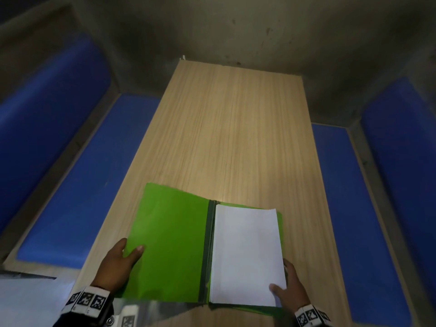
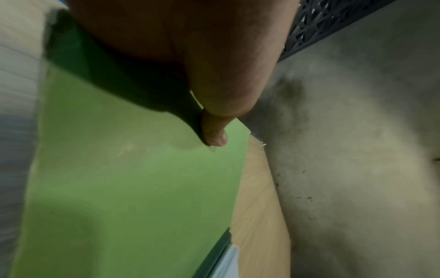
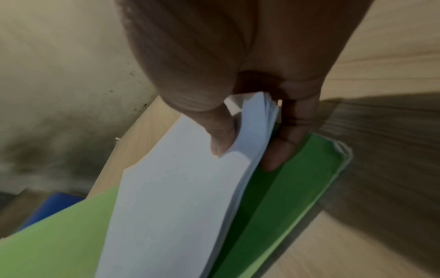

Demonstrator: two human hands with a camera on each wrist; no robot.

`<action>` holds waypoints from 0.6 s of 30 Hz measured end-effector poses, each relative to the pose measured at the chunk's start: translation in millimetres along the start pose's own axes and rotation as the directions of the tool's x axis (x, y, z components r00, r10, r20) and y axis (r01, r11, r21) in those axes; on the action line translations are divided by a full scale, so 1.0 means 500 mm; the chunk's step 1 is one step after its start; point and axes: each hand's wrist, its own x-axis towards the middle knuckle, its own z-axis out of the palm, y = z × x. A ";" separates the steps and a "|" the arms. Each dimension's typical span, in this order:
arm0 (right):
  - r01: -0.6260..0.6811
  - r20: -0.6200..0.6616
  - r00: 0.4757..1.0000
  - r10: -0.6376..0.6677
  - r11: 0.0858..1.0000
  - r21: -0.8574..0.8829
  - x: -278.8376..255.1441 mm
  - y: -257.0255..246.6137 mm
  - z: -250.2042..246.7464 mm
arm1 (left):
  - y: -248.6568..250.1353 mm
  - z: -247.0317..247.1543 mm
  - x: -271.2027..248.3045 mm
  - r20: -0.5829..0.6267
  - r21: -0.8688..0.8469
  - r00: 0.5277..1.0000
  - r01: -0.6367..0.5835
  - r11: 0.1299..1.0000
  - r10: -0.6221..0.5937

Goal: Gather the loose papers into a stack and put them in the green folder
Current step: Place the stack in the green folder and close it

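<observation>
In the head view, the green folder [image 1: 169, 244] is lying open on the wooden bench [image 1: 226, 128] in the lower middle of the frame, its dark spine [image 1: 207, 251] running down the centre. The stack of papers [image 1: 245, 256] is sitting on the folder's right half. The left hand [image 1: 118, 267] is pinching the left cover's outer edge, thumb on top. The right hand [image 1: 289, 290], at lower right, is gripping the stack's near right corner, thumb lying on the top sheet. Blue seats [image 1: 77, 175] are flanking the bench.

In the left wrist view, the thumb [image 2: 214, 131] is pressing onto the green cover at upper centre; the other fingers are hidden.

In the right wrist view, the grip is pinching the papers [image 3: 171, 197] at centre frame, thumb [image 3: 219, 139] above and fingers [image 3: 281, 150] beneath, just over the green cover.
</observation>
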 end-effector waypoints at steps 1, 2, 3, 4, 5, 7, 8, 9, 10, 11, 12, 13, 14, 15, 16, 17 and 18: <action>0.002 0.005 1.000 -0.002 1.000 -0.008 0.003 0.000 0.005 | 0.018 0.001 -0.012 0.021 -0.018 1.000 -0.014 1.000 0.014; 0.008 0.010 1.000 -0.008 1.000 -0.018 0.006 -0.001 0.010 | 0.036 0.002 -0.025 0.054 -0.034 0.998 -0.020 0.999 0.021; 0.011 0.010 1.000 -0.010 0.999 -0.032 0.009 -0.005 0.016 | 0.068 0.005 -0.050 0.085 -0.037 0.996 -0.031 0.999 0.034; 0.012 0.002 1.000 -0.012 0.999 -0.040 0.013 -0.005 0.020 | 0.093 0.010 -0.069 0.124 -0.049 0.991 -0.047 0.998 0.053; 0.005 -0.004 1.000 -0.005 0.999 -0.054 0.016 -0.007 0.024 | 0.109 0.013 -0.079 0.174 -0.058 0.982 -0.067 0.996 0.077; 0.019 -0.006 1.000 -0.019 0.997 -0.078 0.019 -0.009 0.031 | 0.154 0.016 -0.108 0.280 -0.068 0.953 -0.103 0.992 0.118; 0.029 -0.009 1.000 -0.030 0.996 -0.089 0.022 -0.010 0.033 | 0.171 0.016 -0.117 0.317 -0.088 0.939 -0.113 0.990 0.135; 0.034 -0.010 0.999 -0.036 0.995 -0.094 0.024 -0.013 0.034 | 0.186 0.019 -0.126 0.363 -0.108 0.918 -0.126 0.986 0.157; 0.033 -0.006 0.999 -0.034 0.994 -0.102 0.028 -0.015 0.036 | 0.197 0.025 -0.130 0.413 -0.113 0.895 -0.131 0.985 0.166; 0.032 0.000 0.999 -0.032 0.993 -0.114 0.029 -0.021 0.038 | 0.215 0.032 -0.140 0.457 -0.101 0.870 -0.155 0.983 0.184; 0.029 0.015 1.000 -0.027 0.992 -0.126 0.029 -0.026 0.040 | 0.231 0.041 -0.148 0.494 -0.092 0.848 -0.172 0.981 0.195; 0.025 0.041 0.999 -0.019 0.990 -0.138 0.031 -0.029 0.043 | 0.246 0.052 -0.154 0.529 -0.095 0.827 -0.165 0.982 0.190; 0.018 0.063 0.998 -0.009 0.989 -0.145 0.034 -0.031 0.047 | 0.255 0.066 -0.155 0.563 -0.096 0.805 -0.160 0.982 0.186; 0.015 0.077 0.997 -0.003 0.987 -0.160 0.037 -0.032 0.051 | 0.264 0.081 -0.155 0.593 -0.105 0.782 -0.164 0.981 0.194; 0.019 0.084 0.996 -0.004 0.984 -0.180 0.039 -0.034 0.052 | 0.266 0.098 -0.152 0.626 -0.100 0.756 -0.164 0.981 0.190; 0.044 0.081 0.996 -0.029 0.981 -0.187 0.040 -0.036 0.051 | 0.265 0.116 -0.148 0.662 -0.095 0.725 -0.172 0.981 0.191; 0.066 0.069 0.996 -0.054 0.979 -0.191 0.041 -0.035 0.049 | 0.261 0.133 -0.140 0.693 -0.065 0.697 -0.194 0.979 0.184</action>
